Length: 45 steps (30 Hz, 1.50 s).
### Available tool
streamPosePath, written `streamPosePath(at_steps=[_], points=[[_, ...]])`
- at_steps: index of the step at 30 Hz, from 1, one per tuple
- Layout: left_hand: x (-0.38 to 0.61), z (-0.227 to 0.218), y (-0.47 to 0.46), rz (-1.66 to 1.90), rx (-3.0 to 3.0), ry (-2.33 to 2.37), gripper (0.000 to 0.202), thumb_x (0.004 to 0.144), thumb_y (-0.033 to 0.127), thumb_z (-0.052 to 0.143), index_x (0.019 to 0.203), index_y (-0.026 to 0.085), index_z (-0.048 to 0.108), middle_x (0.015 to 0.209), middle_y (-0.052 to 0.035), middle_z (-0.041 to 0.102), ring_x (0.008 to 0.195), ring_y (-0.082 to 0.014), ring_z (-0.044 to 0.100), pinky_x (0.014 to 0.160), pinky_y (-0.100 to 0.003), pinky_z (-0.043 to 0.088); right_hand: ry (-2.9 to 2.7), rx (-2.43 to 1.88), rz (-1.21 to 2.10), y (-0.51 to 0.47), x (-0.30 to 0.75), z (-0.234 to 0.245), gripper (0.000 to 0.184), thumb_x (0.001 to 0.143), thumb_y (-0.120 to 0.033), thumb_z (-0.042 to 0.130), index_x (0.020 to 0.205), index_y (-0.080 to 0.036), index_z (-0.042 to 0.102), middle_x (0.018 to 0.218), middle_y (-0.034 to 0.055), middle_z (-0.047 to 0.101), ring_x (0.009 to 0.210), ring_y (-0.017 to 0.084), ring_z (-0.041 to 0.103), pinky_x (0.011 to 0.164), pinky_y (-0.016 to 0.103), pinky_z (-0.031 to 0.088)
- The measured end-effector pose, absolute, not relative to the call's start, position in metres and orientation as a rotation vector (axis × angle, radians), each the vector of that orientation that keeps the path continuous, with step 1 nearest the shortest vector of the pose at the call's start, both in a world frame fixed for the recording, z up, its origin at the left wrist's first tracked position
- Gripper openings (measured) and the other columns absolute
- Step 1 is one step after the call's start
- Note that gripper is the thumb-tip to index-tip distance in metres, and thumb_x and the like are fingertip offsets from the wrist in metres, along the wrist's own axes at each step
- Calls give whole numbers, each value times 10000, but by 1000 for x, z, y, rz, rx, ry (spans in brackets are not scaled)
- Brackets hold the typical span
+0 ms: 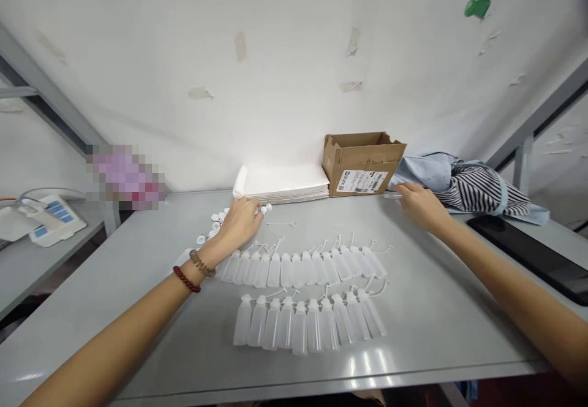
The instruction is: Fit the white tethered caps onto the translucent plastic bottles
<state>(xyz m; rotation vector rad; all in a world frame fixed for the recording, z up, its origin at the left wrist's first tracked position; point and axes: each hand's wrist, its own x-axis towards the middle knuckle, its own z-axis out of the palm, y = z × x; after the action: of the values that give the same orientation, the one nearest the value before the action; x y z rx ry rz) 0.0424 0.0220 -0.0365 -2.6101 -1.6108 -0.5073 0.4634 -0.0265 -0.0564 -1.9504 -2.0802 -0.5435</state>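
My left hand [242, 220] is at the back left of the table, fingers closed at small white caps [266, 208]. More loose white caps [214, 225] lie just left of it, partly hidden by the hand. My right hand [421, 203] reaches to the right of the cardboard box, its fingers pinched on a small translucent piece [391, 195] that looks like a bottle, mostly hidden. Between my arms, translucent bottles lie in two rows, a back row [298, 269] and a front row [301, 330]. White caps with thin straps top them. A thin looped strap [293, 224] lies behind the rows.
An open cardboard box [362, 162] and a stack of white sheets [285, 183] stand against the wall. Folded cloth, blue and striped [478, 189], lies at the right, beside a black phone [528, 257]. Metal posts flank the grey table [184, 358].
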Motion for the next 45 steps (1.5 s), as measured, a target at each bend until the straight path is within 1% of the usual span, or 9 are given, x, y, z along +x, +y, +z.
streamPosePath(at_steps=[8, 13, 25, 29, 33, 36, 38, 41, 45], points=[[68, -43, 10, -451, -2885, -1306, 210, 841, 120, 477, 872, 136, 684, 885, -112, 655, 915, -256, 571, 784, -347, 471, -2238, -2040, -610, -23, 471, -64, 394, 736, 21, 414, 1036, -136, 615, 1074, 154, 665, 1001, 284, 599, 719, 337, 430], [84, -44, 7, -402, -2949, -1216, 200, 876, 147, 486, 932, 136, 677, 927, -105, 657, 943, -250, 558, 781, -322, 464, -2276, -2057, -644, -21, 470, -62, 408, 716, 44, 397, 1012, -125, 620, 1065, 165, 662, 977, 289, 594, 706, 338, 420], [94, -43, 9, -396, -2984, -1226, 161, 835, 100, 512, 895, 133, 658, 903, -99, 681, 915, -241, 583, 788, -326, 462, -2278, -2056, -638, -29, 461, -60, 352, 671, 51, 409, 885, -123, 626, 896, 162, 669, 899, 296, 581, 676, 348, 410], [93, -40, 6, -402, -3013, -1214, 191, 836, 86, 479, 778, 130, 656, 862, -128, 666, 891, -260, 587, 783, -349, 457, -2280, -2004, -592, -32, 453, -57, 347, 718, 21, 398, 893, -164, 633, 862, 143, 674, 894, 284, 589, 677, 339, 417], [93, -38, 7, -461, -3051, -1234, 169, 815, 87, 488, 720, 125, 623, 812, -147, 650, 856, -283, 583, 746, -374, 455, -2244, -1924, -541, -37, 429, -48, 315, 796, -67, 418, 1022, -157, 619, 918, 148, 681, 890, 301, 609, 699, 384, 458], [90, -30, 8, -577, -3095, -1291, 163, 825, 120, 487, 712, 142, 602, 792, -115, 657, 825, -257, 596, 723, -354, 464, -2229, -1827, -473, -46, 399, -36, 309, 854, -135, 421, 1116, -164, 582, 1016, 132, 673, 904, 269, 632, 739, 374, 489], [85, -20, 6, -704, -3115, -1341, 164, 867, 175, 459, 788, 153, 601, 868, -91, 674, 841, -224, 606, 724, -328, 473, -2224, -1734, -416, -54, 376, -25, 286, 890, -183, 424, 1144, -182, 556, 1055, 101, 664, 902, 227, 642, 754, 336, 503], [74, -1, -2, -908, -3148, -1391, 204, 920, 292, 421, 910, 174, 587, 1002, -65, 677, 917, -189, 608, 756, -306, 479, -2169, -1411, -224, -68, 342, -8, 232, 892, -202, 470, 1105, -185, 561, 978, 86, 676, 867, 226, 652, 733, 344, 515], [63, 16, -16, -1567, -3458, -1480, 203, 891, 363, 509, 882, 179, 595, 1023, -65, 678, 956, -172, 603, 819, -312, 468, -2158, -1206, -138, -81, 305, 9, 234, 895, -191, 495, 1124, -207, 538, 960, 74, 676, 854, 221, 654, 703, 348, 527]])
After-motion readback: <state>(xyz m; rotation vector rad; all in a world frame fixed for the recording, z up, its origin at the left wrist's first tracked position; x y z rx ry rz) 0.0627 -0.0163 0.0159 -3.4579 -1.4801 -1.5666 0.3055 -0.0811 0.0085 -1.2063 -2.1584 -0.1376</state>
